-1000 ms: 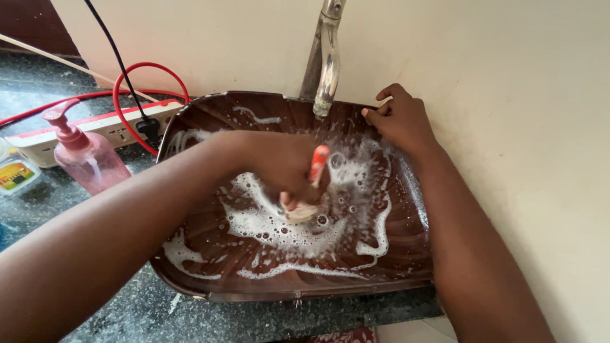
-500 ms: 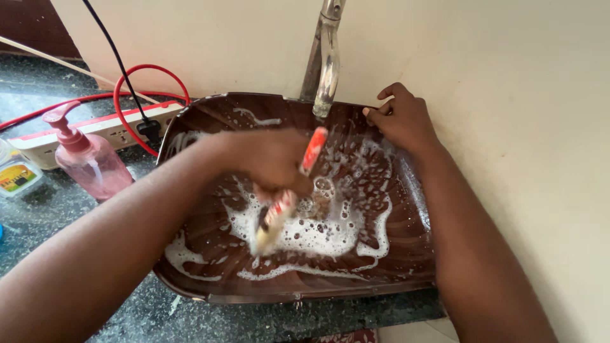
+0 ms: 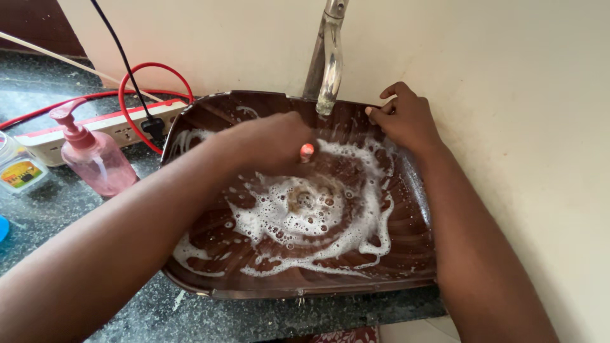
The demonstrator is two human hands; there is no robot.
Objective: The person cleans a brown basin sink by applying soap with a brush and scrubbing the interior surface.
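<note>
Brown wood-grain sink (image 3: pixel 413 254) fills the middle of the head view, sitting on a dark speckled counter (image 3: pixel 82 203). White soap foam (image 3: pixel 298 216) spreads over the sink floor around the drain. Metal faucet (image 3: pixel 327 63) rises from behind the sink's back rim, spout pointing down into the basin.

Left hand (image 3: pixel 270 143) is inside the sink, just left of the faucet spout, fingers clenched around a brush handle (image 3: pixel 307 151). Only the orange-red tip of the handle shows, poking out of the fist toward the camera and slightly right; the rest and the bristle end are hidden under the hand, so the long axis reads roughly end-on, steep into the basin, and cannot be told exactly.

Right hand (image 3: pixel 406 117) rests on the sink's back rim just right of the faucet, fingers curled loosely over the edge, holding nothing.

Left of the sink: white power strip (image 3: pixel 95 124) with a red cable (image 3: pixel 155 79), and a pink pump soap bottle (image 3: pixel 95 159) upright, nearer the camera than the strip.
</note>
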